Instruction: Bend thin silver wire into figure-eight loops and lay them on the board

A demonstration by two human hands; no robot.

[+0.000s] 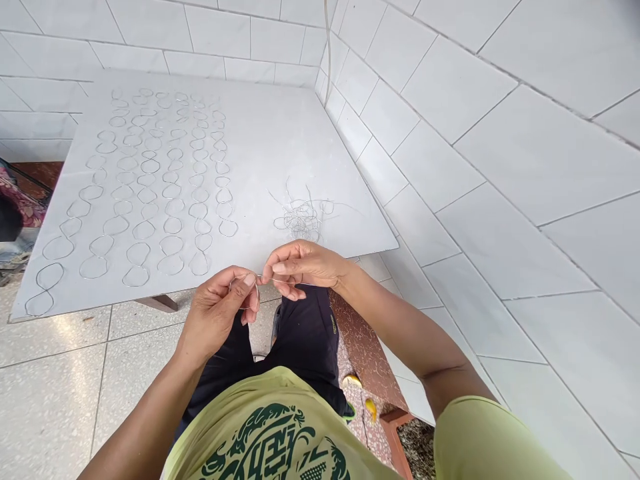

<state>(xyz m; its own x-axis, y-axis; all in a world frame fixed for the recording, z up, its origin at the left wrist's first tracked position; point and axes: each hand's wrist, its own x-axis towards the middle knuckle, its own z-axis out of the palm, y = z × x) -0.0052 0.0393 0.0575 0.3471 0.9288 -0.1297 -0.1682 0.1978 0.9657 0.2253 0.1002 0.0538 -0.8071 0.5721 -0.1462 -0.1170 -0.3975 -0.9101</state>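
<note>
A thin metal wire [257,287] is stretched between my two hands, just off the front edge of the table. My left hand [220,300] pinches a looped part of it between thumb and fingers. On the other side my right hand [297,267] grips the wire between thumb and fingertips, and a straight length runs across its fingers. Right behind that hand lies a tangled heap of loose wires [300,219]. Many figure-eight wire loops [173,190] lie in rows over the left half of the table; a single one [45,289] sits at the near left corner.
The white tabletop [270,143] meets tiled walls [425,113] at the back and right. Below the right side is a reddish-brown speckled bench [367,353]. A table leg [159,303] shows under the front edge, and patterned cloth [27,200] is at the far left.
</note>
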